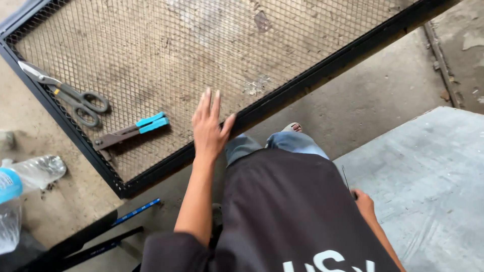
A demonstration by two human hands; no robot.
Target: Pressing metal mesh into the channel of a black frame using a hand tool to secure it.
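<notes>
There is 1 black metal frame filled with grey wire mesh, spanning from 9 o'clock to 1 o'clock, and on it lie 2 tools: 1 pair of grey metal snips with looped handles at 10 o'clock and 1 hand riveter with bright blue grips at 9 o'clock. At 8 o'clock lie 2 clear crumpled plastic bottles, 1 of them with a blue label, and at 7 o'clock 2 dark slim bars. 2 bare hands show, the left hand at the centre and the right hand at 4 o'clock, beside 1 flat grey sheet at 4 o'clock.
</notes>
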